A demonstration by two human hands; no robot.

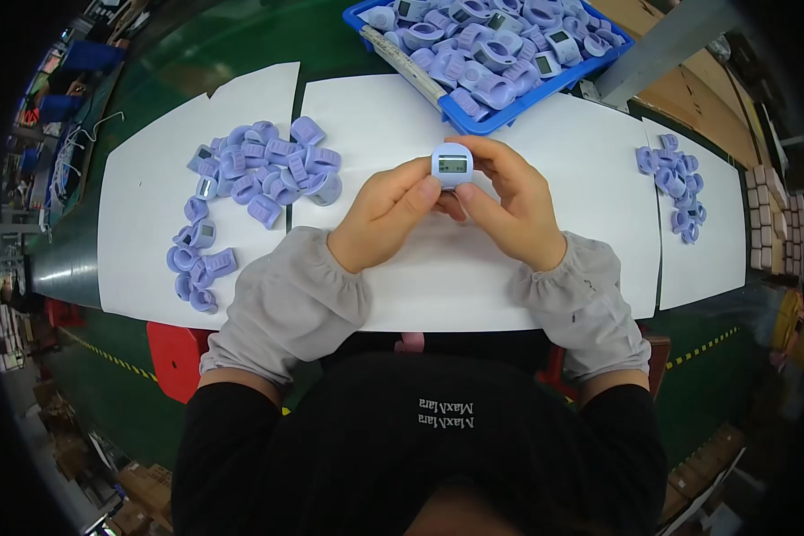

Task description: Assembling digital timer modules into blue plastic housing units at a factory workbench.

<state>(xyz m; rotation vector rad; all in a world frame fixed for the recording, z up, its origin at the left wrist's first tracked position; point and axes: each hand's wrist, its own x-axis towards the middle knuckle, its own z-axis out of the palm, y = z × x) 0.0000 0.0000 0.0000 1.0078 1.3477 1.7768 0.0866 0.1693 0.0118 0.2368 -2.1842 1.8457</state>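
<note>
While a lilac device point(452, 166), its small grey screen facing up, is pinched between the fingertips of the left hand point(386, 213) and the right hand point(516, 204), it is held above white sheets point(473, 277) | left: similar pieces are loosely heaped point(252, 156) | right: a smaller cluster point(674, 181) is spread | far edge: a blue tray point(554, 88) is piled with more.

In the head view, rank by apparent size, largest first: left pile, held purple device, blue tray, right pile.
1. Blue tray
2. Left pile, loosely spread
3. Right pile
4. Held purple device

The right pile lies nearer the fisheye's rim, so it may look shrunken; the order is by appearance only.
</note>
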